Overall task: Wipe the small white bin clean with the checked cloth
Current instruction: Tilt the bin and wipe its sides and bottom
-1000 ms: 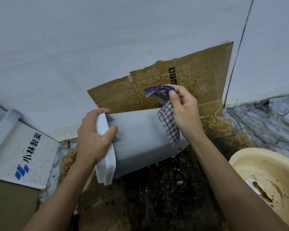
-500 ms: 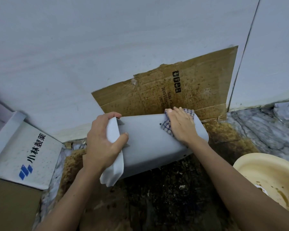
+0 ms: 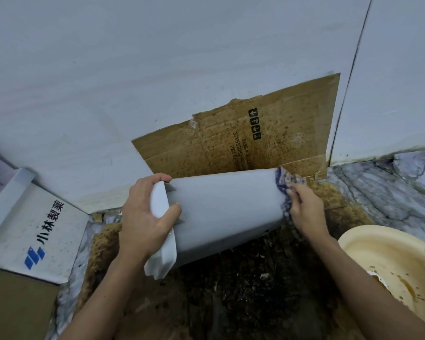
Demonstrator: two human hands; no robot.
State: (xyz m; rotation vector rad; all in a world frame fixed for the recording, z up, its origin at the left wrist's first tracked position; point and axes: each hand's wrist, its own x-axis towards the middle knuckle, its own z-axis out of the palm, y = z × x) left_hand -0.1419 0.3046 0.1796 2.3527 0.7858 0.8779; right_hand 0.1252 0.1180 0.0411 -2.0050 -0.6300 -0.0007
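At centre frame the bin (image 3: 221,212) lies on its side, held off the stained floor. My left hand (image 3: 145,217) clamps its rim end, lower left, with the white liner (image 3: 161,256) pinched under the fingers. My right hand (image 3: 304,212) presses the bunched cloth (image 3: 284,185) against the base end, centre right, fingers closed on it. Step in hand: wiping the base edge. Next move, as I judge it: turn the bin with the left hand to reach the underside, keeping clear of the basin (image 3: 390,261) at lower right.

Cardboard (image 3: 268,133): "CROSS BASE", "4 SETS"; white box (image 3: 32,231): "小林製薬".
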